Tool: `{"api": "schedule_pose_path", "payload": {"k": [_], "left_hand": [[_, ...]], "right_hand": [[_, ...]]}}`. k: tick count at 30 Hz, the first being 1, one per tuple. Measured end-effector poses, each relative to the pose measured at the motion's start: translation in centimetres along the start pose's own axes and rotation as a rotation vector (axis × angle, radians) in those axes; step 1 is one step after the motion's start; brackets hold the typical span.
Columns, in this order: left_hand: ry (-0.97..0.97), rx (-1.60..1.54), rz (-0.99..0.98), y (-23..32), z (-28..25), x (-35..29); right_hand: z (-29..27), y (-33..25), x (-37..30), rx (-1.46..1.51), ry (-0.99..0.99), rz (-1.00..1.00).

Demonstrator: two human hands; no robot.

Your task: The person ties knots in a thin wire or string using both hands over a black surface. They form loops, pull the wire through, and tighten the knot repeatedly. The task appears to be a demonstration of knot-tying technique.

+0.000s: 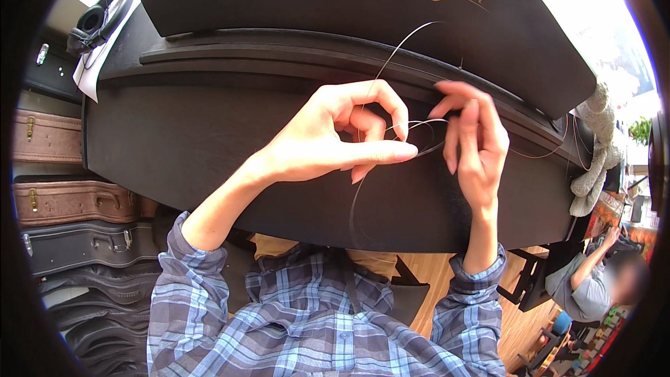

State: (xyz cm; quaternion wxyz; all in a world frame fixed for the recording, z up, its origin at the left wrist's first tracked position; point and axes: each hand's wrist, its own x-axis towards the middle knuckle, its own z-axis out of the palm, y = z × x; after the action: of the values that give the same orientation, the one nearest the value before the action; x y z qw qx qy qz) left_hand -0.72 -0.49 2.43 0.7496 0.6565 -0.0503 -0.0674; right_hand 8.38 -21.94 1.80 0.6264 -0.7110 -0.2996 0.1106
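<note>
We've wide bare room L on the black top (167, 126), less R, curved front edge below. L hand (324, 132) pinches thin wire (398, 49) above it, thumb to fingers; R hand (478, 139) (blurred) is at the loop, grip can't tell. We count 2 hands, 2 brown cases (63, 199), 1 pr headphones (91, 21).

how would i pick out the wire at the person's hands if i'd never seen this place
Find the broad black surface mid-view, then the left hand and right hand over it. Between them curls the thin wire, one strand arcing up against the black panel. Its pale, shiny loops set it apart from the dark background.
</note>
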Motion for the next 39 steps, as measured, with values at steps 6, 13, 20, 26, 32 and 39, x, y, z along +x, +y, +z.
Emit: {"api": "schedule_pose_path", "payload": {"k": [6,13,20,26,32,39], "left_hand": [[-0.023,-0.1,0.002,-1.0,0.0,0.0],[-0.112,0.008,-0.1,-0.6,0.2,0.0],[-0.06,0.038,-0.043,-0.8,0.5,-0.1],[-0.023,0.01,-0.072,-0.9,0.6,0.1],[0.035,-0.006,-0.054,-0.9,0.7,-0.1],[0.055,-0.13,0.206,-1.5,-0.6,-0.4]], "right_hand": [[-0.4,0.5,-0.4,-0.134,-0.33,0.027],[0.4,0.7,-0.3,0.049,-0.126,-0.03],[0.9,1.1,-0.4,0.016,-0.061,-0.057],[1.4,0.3,-0.1,-0.255,-0.031,-0.255],[0.8,0.1,-0.2,-0.336,0.038,-0.313],[-0.2,0.5,-0.4,-0.036,0.215,-0.312]]}}
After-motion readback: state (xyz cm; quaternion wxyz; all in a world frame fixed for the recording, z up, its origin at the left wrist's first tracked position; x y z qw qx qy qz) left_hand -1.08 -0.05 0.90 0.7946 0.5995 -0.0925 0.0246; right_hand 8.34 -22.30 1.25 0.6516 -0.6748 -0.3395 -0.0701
